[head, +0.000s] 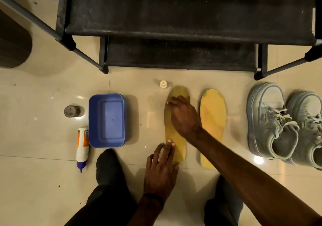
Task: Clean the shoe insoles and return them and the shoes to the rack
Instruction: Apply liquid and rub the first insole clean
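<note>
Insole scrub in progress, judging by the layout. Flat yellow foam insole [175, 131], the wetter-looking one, lies on the beige floor tile in front of the black fabric-shelved shoe rack [174, 16]. Left hand [161, 171] presses its heel end with straight fingers, nothing grasped. Right hand [183, 116] sits over the toe half with fingers bent down onto the surface; can't tell if it pinches a small brush or cloth or rubs bare.

Second yellow insole [213, 124] lies just right of the first, apart from it, drier-looking. Pair of grey lace-up sneakers [282, 124] stands further right of the insoles, below the rack's right leg. Blue rectangular plastic tub [106, 120] is left of the worked insole; white squeeze bottle with purple nozzle [82, 147] lies touching or nearly touching the tub's left wall; small round jar [71, 111] is beyond that. Small white cap [163, 83] sits between the insole toe and the rack.

To do it well: keep the heel pinned flat so the foam doesn't skate on glossy tile, work toe to heel in short strokes, don't fold it.
</note>
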